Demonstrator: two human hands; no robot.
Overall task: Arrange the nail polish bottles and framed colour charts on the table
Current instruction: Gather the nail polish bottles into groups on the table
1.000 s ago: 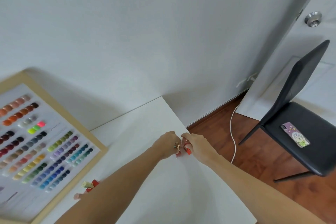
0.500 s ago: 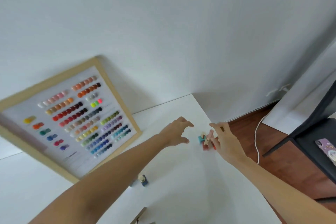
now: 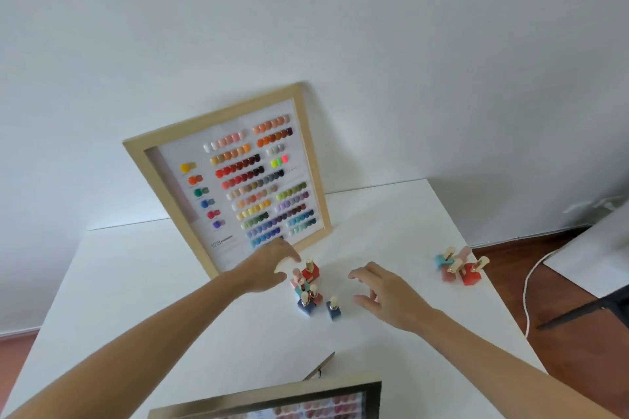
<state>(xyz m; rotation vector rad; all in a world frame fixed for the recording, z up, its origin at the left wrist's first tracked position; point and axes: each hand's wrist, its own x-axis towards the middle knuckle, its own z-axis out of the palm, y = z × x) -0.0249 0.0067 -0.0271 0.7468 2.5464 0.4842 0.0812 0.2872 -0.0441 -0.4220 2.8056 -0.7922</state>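
A person's two bare arms reach forward over a white table (image 3: pixel 170 282). The left hand (image 3: pixel 269 269) is open with fingers spread, holding nothing, hovering just beside a tight cluster of nail polish bottles (image 3: pixel 308 289). The right hand (image 3: pixel 377 289) is also open and empty, fingers loosely curled, a little to the right of that cluster. The two hands flank these bottles, which suggests they are the next ones to be gathered or moved.

The cluster holds a red bottle (image 3: pixel 310 271) nearest the left fingertips, pink ones beside it, and dark blue ones (image 3: pixel 333 309) closer to the person. All stand upright with pale gold caps.

Well to the right of the right hand, near the table's edge, a second group of bottles (image 3: pixel 459 265) stands in red, pink and teal.

Beyond the left hand, a wooden-framed colour chart (image 3: pixel 238 187) leans against the wall, propped so its rows of swatches face the room. Nearer than both hands, a second framed chart (image 3: pixel 272 401) stands at the table's near edge, only its top visible.

No trays, boxes or other containers are in view.
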